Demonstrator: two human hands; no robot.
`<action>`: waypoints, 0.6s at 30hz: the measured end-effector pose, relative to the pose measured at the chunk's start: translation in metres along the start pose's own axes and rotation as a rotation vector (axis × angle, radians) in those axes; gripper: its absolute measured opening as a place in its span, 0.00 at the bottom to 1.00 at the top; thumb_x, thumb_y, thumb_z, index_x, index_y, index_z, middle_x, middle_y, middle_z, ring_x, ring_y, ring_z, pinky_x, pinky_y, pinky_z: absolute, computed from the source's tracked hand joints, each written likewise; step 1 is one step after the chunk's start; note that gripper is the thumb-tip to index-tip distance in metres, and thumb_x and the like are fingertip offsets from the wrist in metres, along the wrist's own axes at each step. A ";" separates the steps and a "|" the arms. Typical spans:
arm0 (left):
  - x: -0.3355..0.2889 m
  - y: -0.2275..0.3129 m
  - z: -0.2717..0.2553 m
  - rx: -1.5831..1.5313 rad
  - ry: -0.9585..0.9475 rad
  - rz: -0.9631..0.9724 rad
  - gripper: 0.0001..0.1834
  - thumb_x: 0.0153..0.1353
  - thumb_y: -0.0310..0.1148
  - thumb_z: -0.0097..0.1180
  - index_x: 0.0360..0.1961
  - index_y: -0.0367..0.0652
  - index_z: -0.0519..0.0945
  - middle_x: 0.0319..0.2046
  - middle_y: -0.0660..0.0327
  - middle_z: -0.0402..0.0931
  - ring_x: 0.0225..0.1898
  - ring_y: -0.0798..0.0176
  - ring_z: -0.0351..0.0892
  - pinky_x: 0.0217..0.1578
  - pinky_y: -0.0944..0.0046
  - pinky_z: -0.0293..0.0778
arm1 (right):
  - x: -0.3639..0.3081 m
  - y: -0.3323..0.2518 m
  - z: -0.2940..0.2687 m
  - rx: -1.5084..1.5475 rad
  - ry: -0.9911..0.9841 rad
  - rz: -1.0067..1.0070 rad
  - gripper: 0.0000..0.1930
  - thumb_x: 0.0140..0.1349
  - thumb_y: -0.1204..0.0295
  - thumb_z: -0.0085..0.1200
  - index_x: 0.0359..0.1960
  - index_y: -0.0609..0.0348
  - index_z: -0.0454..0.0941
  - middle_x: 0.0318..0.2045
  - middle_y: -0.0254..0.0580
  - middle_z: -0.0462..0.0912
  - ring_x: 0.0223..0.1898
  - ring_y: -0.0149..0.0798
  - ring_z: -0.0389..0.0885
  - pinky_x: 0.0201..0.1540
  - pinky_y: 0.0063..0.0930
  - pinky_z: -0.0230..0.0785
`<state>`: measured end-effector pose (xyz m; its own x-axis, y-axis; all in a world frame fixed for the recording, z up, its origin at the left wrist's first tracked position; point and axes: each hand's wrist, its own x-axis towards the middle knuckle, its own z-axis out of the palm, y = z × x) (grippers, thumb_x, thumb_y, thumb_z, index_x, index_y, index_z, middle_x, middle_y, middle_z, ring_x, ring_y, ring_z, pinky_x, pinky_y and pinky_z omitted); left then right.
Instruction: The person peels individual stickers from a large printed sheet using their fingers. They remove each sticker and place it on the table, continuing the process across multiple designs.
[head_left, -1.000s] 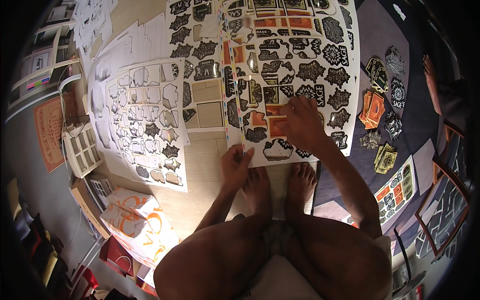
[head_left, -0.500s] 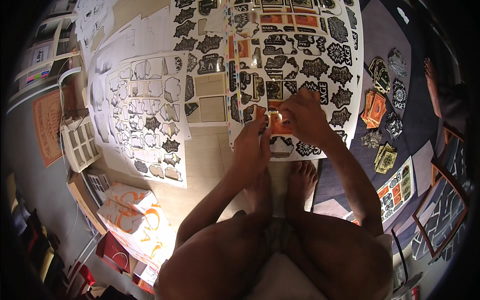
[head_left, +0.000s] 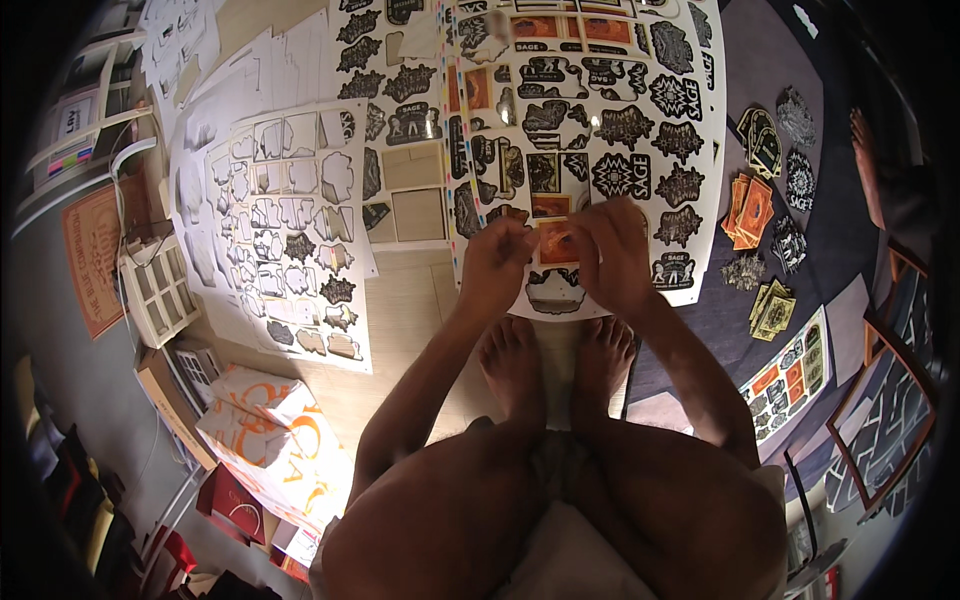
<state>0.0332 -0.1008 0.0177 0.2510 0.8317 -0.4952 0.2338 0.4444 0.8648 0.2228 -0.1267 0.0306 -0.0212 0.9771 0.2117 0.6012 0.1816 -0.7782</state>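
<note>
A large white sticker sheet (head_left: 700,200) printed with black, orange and yellowish designs lies in front of me, its near end above my feet. My left hand (head_left: 496,262) is closed over the sheet's near left part, fingertips pinched together by a small dark-and-orange piece at its edge. What it grips is hidden. An orange rectangular sticker (head_left: 559,244) lies between my two hands. Just right of it, my right hand (head_left: 617,252) is curled with its thumb close to the fingers. Whatever is between those fingertips cannot be made out.
On the dark mat at right lie loose sticker piles: orange cards (head_left: 748,212), yellowish cards (head_left: 773,309) and black-and-white shapes (head_left: 798,182). Left are a cut-out backing sheet (head_left: 355,300), a white compartment tray (head_left: 160,290) and a paper bag (head_left: 270,440). Another person's foot (head_left: 866,165) shows far right.
My hands have drawn apart, uncovering more of the orange sticker between them. The right hand has shifted slightly down. More of my feet shows below the sheet.
</note>
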 end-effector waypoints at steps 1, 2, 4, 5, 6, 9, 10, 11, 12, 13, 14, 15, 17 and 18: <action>0.000 -0.003 0.000 0.021 -0.009 0.014 0.07 0.68 0.29 0.58 0.35 0.36 0.77 0.23 0.63 0.77 0.25 0.73 0.72 0.29 0.67 0.70 | -0.008 -0.005 0.003 0.081 0.040 0.001 0.08 0.62 0.78 0.56 0.43 0.59 0.79 0.37 0.44 0.79 0.42 0.50 0.75 0.45 0.45 0.68; 0.001 -0.005 0.000 0.041 -0.016 0.030 0.07 0.68 0.29 0.58 0.35 0.36 0.77 0.23 0.63 0.77 0.25 0.74 0.71 0.29 0.68 0.70 | -0.013 -0.007 0.005 0.124 -0.038 0.071 0.11 0.63 0.77 0.56 0.47 0.60 0.77 0.41 0.47 0.78 0.42 0.53 0.75 0.45 0.43 0.70; 0.004 -0.009 0.001 0.033 -0.037 0.093 0.06 0.69 0.28 0.56 0.37 0.36 0.76 0.25 0.63 0.77 0.26 0.74 0.69 0.30 0.69 0.69 | -0.020 -0.008 0.010 0.159 -0.031 0.113 0.15 0.63 0.75 0.58 0.51 0.59 0.76 0.44 0.50 0.76 0.44 0.54 0.76 0.47 0.43 0.70; 0.007 -0.009 0.002 0.007 -0.048 0.143 0.06 0.69 0.28 0.56 0.38 0.36 0.75 0.26 0.63 0.77 0.27 0.75 0.69 0.30 0.69 0.69 | -0.021 -0.008 0.013 0.183 -0.010 0.109 0.17 0.63 0.74 0.59 0.53 0.59 0.75 0.45 0.51 0.75 0.45 0.54 0.76 0.49 0.43 0.70; 0.008 -0.009 0.001 -0.014 -0.074 0.163 0.05 0.69 0.27 0.55 0.39 0.36 0.75 0.27 0.63 0.77 0.28 0.75 0.69 0.31 0.70 0.69 | -0.023 -0.007 0.010 0.126 -0.040 0.127 0.23 0.60 0.71 0.64 0.56 0.59 0.73 0.46 0.51 0.74 0.47 0.54 0.75 0.50 0.43 0.70; 0.010 -0.006 -0.003 -0.029 -0.147 0.001 0.05 0.71 0.28 0.54 0.41 0.37 0.74 0.29 0.64 0.76 0.29 0.77 0.68 0.32 0.71 0.68 | -0.027 -0.007 0.010 0.111 -0.052 0.109 0.26 0.56 0.68 0.67 0.55 0.59 0.73 0.45 0.49 0.74 0.47 0.53 0.75 0.51 0.43 0.70; 0.011 -0.005 -0.002 -0.105 -0.157 0.008 0.06 0.72 0.29 0.53 0.41 0.37 0.74 0.29 0.65 0.76 0.29 0.77 0.67 0.31 0.71 0.67 | -0.027 -0.007 0.011 0.097 -0.023 0.100 0.26 0.55 0.69 0.67 0.55 0.59 0.73 0.45 0.49 0.74 0.48 0.53 0.75 0.51 0.44 0.69; 0.011 -0.004 -0.001 -0.166 -0.152 -0.007 0.06 0.72 0.30 0.52 0.41 0.37 0.74 0.28 0.65 0.75 0.29 0.78 0.67 0.31 0.72 0.67 | -0.028 -0.006 0.012 0.081 -0.017 0.092 0.27 0.54 0.70 0.68 0.56 0.59 0.73 0.46 0.49 0.74 0.48 0.53 0.75 0.52 0.44 0.69; 0.010 -0.003 0.000 -0.239 -0.155 0.009 0.07 0.73 0.31 0.52 0.42 0.37 0.74 0.28 0.66 0.75 0.29 0.78 0.66 0.30 0.72 0.67 | -0.029 -0.006 0.015 0.061 -0.021 0.111 0.27 0.54 0.70 0.68 0.56 0.58 0.72 0.46 0.48 0.74 0.49 0.53 0.74 0.52 0.45 0.69; 0.011 -0.002 0.000 -0.225 -0.146 -0.015 0.08 0.73 0.32 0.52 0.41 0.37 0.74 0.27 0.67 0.75 0.28 0.78 0.66 0.30 0.72 0.67 | -0.030 -0.005 0.019 -0.008 0.030 0.019 0.27 0.53 0.71 0.67 0.55 0.59 0.73 0.46 0.49 0.74 0.49 0.54 0.75 0.52 0.46 0.69; 0.010 -0.001 0.000 -0.222 -0.150 -0.010 0.09 0.74 0.33 0.51 0.41 0.37 0.75 0.26 0.68 0.74 0.28 0.79 0.66 0.29 0.72 0.66 | -0.033 -0.005 0.023 -0.082 0.072 -0.042 0.26 0.53 0.72 0.67 0.55 0.60 0.73 0.47 0.49 0.74 0.49 0.54 0.75 0.51 0.47 0.69; 0.010 -0.001 0.001 -0.221 -0.155 -0.006 0.09 0.74 0.34 0.51 0.40 0.37 0.75 0.25 0.68 0.74 0.27 0.79 0.66 0.29 0.72 0.66 | -0.036 -0.005 0.028 -0.155 0.134 -0.128 0.26 0.52 0.74 0.66 0.54 0.61 0.74 0.48 0.50 0.74 0.49 0.54 0.75 0.51 0.47 0.70; 0.012 0.001 0.001 -0.118 -0.139 0.005 0.11 0.74 0.35 0.51 0.39 0.37 0.76 0.23 0.69 0.74 0.26 0.79 0.65 0.27 0.72 0.66 | -0.039 -0.002 0.033 -0.166 0.123 -0.131 0.24 0.52 0.76 0.65 0.52 0.64 0.75 0.48 0.51 0.75 0.49 0.54 0.76 0.50 0.49 0.70; 0.013 0.002 0.001 -0.071 -0.126 0.018 0.12 0.74 0.36 0.51 0.38 0.37 0.76 0.22 0.70 0.74 0.25 0.79 0.65 0.26 0.72 0.66 | -0.040 -0.002 0.035 -0.168 0.130 -0.144 0.23 0.52 0.77 0.64 0.52 0.65 0.76 0.48 0.51 0.75 0.49 0.54 0.76 0.49 0.50 0.70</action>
<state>0.0379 -0.0890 0.0127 0.3714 0.7935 -0.4821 0.1626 0.4556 0.8752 0.1946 -0.1625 0.0026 -0.0195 0.9182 0.3957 0.7243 0.2858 -0.6275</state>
